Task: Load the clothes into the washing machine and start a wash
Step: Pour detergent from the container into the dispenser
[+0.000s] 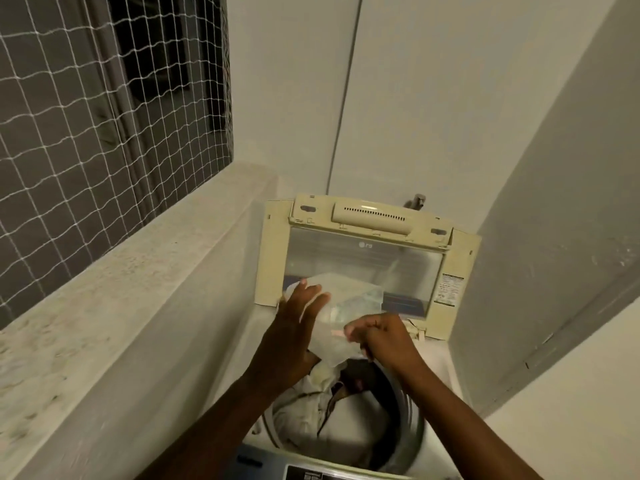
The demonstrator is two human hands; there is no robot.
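Observation:
A top-loading washing machine (441,365) stands below me with its lid (367,220) raised against the back wall. Pale and dark clothes (308,410) lie in the drum. Both hands hold a translucent plastic bag (349,299) above the drum opening, in front of the lid's window. My left hand (294,327) presses against the bag's left side with its fingers spread. My right hand (384,337) pinches the bag's lower right part with closed fingers. What the bag contains is unclear.
A concrete ledge (121,289) runs along the left, under a window covered with white netting (86,116). White walls close in behind and to the right. The machine's control panel (311,474) shows at the bottom edge.

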